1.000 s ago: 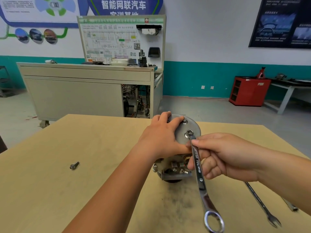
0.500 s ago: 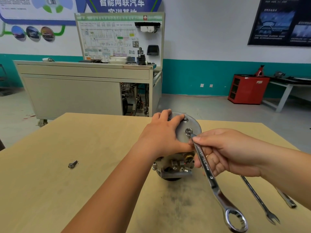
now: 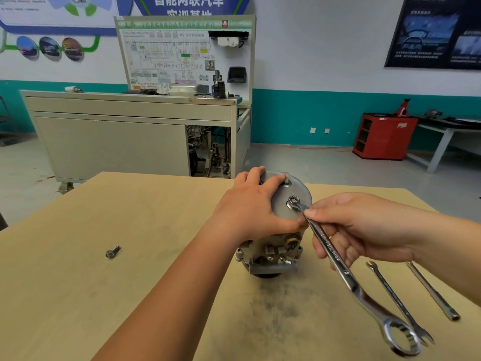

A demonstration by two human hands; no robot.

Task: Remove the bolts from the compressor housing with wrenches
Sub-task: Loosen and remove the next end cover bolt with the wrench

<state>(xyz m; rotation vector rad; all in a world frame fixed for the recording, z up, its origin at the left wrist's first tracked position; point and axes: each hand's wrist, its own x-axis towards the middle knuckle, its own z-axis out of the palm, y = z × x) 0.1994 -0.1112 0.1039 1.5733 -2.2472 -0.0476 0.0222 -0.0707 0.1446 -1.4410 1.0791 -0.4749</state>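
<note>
Compressor housing: stands on end on the bench, right of centre and toward the far edge, round end plate facing up. Fittings and small screws show on its near side, below the plate.

Left hand: lies across the left part of the end plate, pressing on it. Its fingers are fairly straight and reach the far rim; the thumb runs along the near rim. It grips nothing.

Right hand: fingers curled round the shank of a combination wrench, thumb on top near the head. One end of the wrench sits on a bolt on the right half of the plate. The shank slopes down toward the camera and to the right; the ring end hangs free above the bench.

A 2nd bolt sits in the plate near the far rim, just beside the left index fingertip.

1 loose bolt lies on the bench well to the left of the housing, on its side.

2 more tools lie flat on the bench under the right forearm: a slim open-ended wrench and, right of it, a thin bar tool; type of the latter cannot be told. In this view the ring end of the held wrench overlaps the near jaw of the slim wrench.

A dark smudge marks the bench in front of the housing.
</note>
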